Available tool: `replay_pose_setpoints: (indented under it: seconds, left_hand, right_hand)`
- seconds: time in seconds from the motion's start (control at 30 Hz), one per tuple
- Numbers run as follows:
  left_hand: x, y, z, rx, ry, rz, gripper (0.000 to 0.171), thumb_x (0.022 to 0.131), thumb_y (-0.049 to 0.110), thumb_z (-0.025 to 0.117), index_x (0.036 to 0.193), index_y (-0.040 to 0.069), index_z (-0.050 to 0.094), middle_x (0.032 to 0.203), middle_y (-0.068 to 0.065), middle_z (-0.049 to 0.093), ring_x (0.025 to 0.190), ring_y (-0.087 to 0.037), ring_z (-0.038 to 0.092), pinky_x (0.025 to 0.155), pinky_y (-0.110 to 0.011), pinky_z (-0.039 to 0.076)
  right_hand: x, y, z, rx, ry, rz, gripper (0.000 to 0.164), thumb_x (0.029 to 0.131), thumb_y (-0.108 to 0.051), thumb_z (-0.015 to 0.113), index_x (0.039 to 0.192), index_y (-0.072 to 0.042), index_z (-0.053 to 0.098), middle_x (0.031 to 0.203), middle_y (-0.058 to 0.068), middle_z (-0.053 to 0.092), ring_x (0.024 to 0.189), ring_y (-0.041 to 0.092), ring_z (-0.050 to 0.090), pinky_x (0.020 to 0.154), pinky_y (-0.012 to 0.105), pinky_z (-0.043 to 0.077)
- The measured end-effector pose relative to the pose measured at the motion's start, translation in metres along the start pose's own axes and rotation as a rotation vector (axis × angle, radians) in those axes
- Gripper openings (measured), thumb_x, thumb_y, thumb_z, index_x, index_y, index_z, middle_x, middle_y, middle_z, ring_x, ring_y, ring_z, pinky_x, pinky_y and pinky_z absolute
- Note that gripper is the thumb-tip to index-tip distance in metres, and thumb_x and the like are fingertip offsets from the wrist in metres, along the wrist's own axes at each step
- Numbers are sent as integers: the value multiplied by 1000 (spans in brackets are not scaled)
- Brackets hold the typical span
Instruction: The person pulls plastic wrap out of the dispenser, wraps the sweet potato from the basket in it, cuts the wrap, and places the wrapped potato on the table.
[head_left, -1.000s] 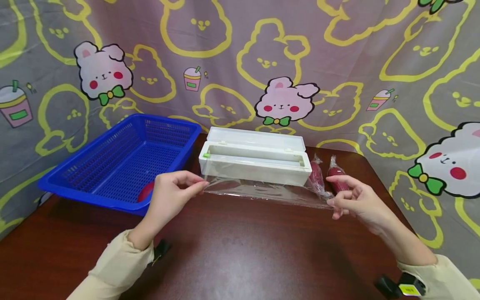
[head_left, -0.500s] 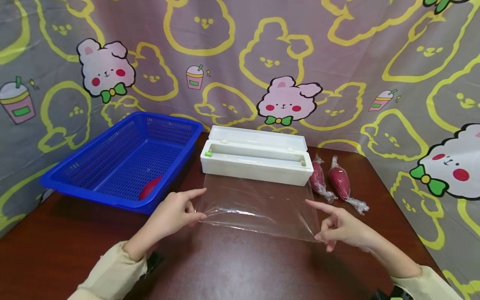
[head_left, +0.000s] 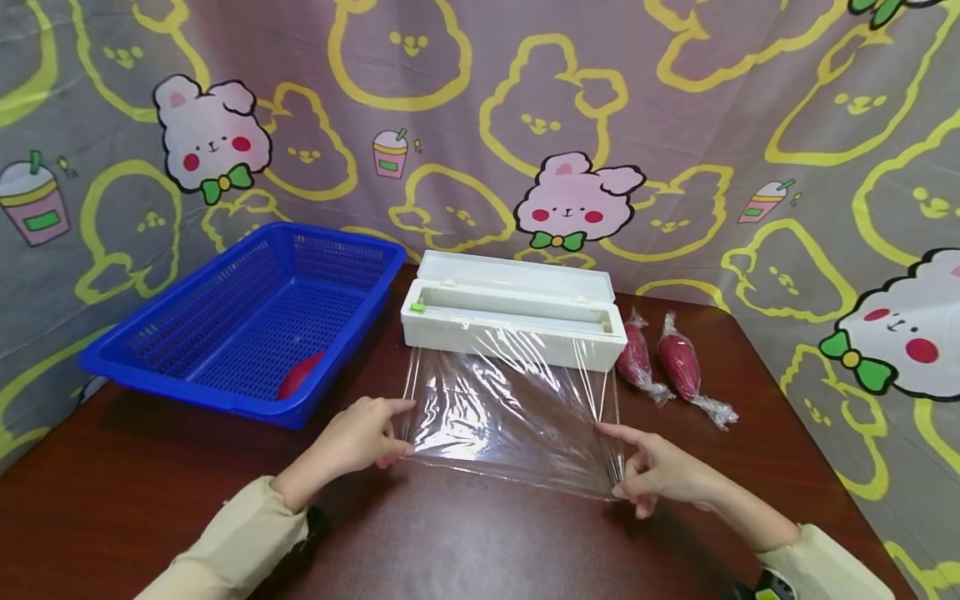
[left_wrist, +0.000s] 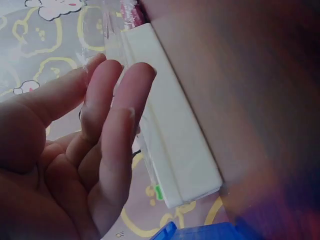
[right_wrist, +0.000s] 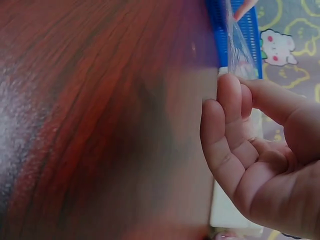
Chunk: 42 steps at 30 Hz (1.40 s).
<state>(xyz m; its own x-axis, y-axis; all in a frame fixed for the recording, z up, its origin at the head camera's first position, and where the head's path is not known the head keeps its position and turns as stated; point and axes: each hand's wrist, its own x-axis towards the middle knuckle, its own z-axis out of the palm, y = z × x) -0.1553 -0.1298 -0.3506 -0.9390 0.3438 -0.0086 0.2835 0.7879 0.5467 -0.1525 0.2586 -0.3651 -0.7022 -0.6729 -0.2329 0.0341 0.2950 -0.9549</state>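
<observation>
A clear sheet of plastic wrap [head_left: 495, 417] stretches from the white wrap dispenser box [head_left: 510, 337] toward me, its free edge held between both hands. My left hand [head_left: 363, 437] pinches the near left corner of the film, with the index finger extended along its side. At the near right corner, my right hand [head_left: 660, 471] pinches the film between thumb and fingers, index finger pointing along the edge. The dispenser's lid [head_left: 517, 275] stands open at the back. In the wrist views, the left hand [left_wrist: 85, 135] and right hand [right_wrist: 255, 150] show curled fingers.
Two dark red items wrapped in clear film, one of them this bundle [head_left: 681, 358], lie right of the box. A blue plastic basket [head_left: 180, 396] stands at the left with a red object [head_left: 300, 375] inside. A patterned curtain [head_left: 465, 108] hangs behind the table.
Both hands have come toward me, drawing a longer sheet of film out of the box. The right hand has also shifted left, and the film now shows more folds and glare.
</observation>
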Motion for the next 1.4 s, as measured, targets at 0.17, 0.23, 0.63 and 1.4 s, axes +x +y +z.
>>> replay_pose_setpoints:
  seconds: [0.17, 0.23, 0.63, 1.4]
  left_hand:
    - [4, -1, 5, 20, -41, -23, 56, 72, 15, 74, 121, -1, 52, 45, 8, 50, 41, -7, 49, 47, -27, 40]
    - [6, -2, 7, 29, -59, -33, 57, 73, 16, 73, 122, -1, 51, 46, 8, 51, 41, -7, 49, 49, -28, 41]
    - [18, -7, 14, 52, -172, -45, 55, 75, 8, 68, 126, 1, 48, 50, 6, 52, 40, -10, 52, 51, -29, 43]
    - [28, -14, 12, 83, -302, -91, 52, 78, 13, 69, 125, 5, 49, 52, 1, 54, 41, -13, 54, 43, -28, 42]
  right_hand:
    - [5, 6, 1, 12, 23, 39, 80, 79, 3, 60, 138, 8, 7, 57, 4, 50, 48, 13, 57, 47, 30, 50]
    - [7, 9, 1, 18, 29, 53, 81, 78, 5, 60, 139, 7, 6, 57, 5, 50, 47, 13, 57, 47, 29, 50]
    - [16, 18, 2, -15, 83, 124, 81, 77, 5, 61, 139, 6, 9, 56, 7, 50, 45, 14, 57, 45, 34, 50]
    - [22, 36, -6, 66, 58, 199, 82, 81, -9, 65, 143, -7, 11, 50, 7, 54, 37, 14, 54, 35, 29, 44]
